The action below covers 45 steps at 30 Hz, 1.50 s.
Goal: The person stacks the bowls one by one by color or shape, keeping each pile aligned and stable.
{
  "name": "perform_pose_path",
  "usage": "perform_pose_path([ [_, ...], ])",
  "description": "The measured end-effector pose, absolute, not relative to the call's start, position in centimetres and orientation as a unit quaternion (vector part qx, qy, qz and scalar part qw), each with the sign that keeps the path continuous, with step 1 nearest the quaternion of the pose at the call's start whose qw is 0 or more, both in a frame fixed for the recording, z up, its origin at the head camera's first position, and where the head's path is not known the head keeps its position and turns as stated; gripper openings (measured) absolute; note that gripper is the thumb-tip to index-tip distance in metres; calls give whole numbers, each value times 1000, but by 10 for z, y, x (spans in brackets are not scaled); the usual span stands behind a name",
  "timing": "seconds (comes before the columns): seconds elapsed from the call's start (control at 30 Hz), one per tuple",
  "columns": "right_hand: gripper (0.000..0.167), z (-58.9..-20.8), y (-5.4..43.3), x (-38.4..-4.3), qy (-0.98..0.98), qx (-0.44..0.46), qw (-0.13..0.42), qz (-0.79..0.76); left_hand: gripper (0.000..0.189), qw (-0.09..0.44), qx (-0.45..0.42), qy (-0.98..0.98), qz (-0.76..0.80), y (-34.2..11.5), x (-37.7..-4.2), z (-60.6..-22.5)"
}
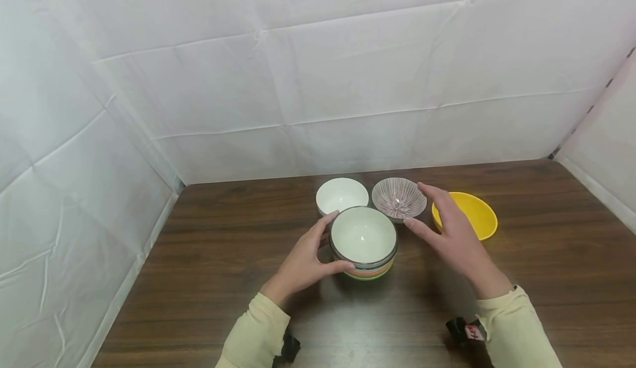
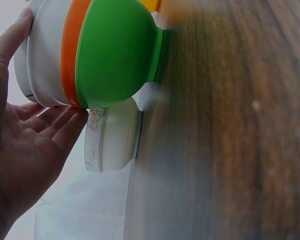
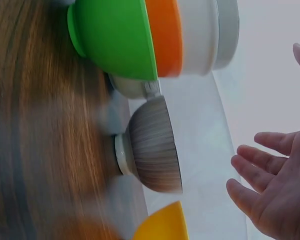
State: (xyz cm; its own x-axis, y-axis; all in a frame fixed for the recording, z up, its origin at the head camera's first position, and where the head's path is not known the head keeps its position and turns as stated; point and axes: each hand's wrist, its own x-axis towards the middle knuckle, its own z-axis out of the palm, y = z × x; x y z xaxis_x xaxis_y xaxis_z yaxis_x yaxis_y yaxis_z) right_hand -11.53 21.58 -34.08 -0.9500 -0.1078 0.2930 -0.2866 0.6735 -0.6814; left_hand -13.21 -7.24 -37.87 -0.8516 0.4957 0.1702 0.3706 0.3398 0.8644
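A stack of nested bowls (image 1: 364, 241) stands upright on the table, its top bowl pale inside with a dark rim. Seen from the side in the left wrist view, it shows a green bowl (image 2: 115, 55) lowest, then an orange bowl (image 2: 72, 50), with whitish bowls above. My left hand (image 1: 307, 260) holds the stack from the left, thumb at the near side and fingers round the far side. To the stack's right, my right hand (image 1: 454, 238) is held apart from it with fingers spread, near a striped bowl (image 1: 399, 198), and holds nothing.
Behind the stack sits a white bowl (image 1: 342, 194), with a leaf pattern on its rim in the left wrist view. A yellow bowl (image 1: 474, 216) lies right of the striped one, partly behind the right hand. White sheeting (image 1: 358, 81) borders the brown wooden table (image 1: 223, 257).
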Motion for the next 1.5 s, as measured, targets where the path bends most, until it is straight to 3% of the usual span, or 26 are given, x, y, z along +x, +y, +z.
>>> perform_pose_path([
  [0.2, 64, -342, 224, -118, -905, 107, 135, 389, 96, 59, 267, 813, 513, -73, -132, -379],
  [0.7, 62, -345, 246, -122, -910, 66, 150, 382, 96, 56, 266, 815, 511, -72, -133, -380],
  [1.5, 68, -350, 269, -126, -922, 24, 128, 365, 94, 61, 259, 818, 510, -74, -132, -380],
])
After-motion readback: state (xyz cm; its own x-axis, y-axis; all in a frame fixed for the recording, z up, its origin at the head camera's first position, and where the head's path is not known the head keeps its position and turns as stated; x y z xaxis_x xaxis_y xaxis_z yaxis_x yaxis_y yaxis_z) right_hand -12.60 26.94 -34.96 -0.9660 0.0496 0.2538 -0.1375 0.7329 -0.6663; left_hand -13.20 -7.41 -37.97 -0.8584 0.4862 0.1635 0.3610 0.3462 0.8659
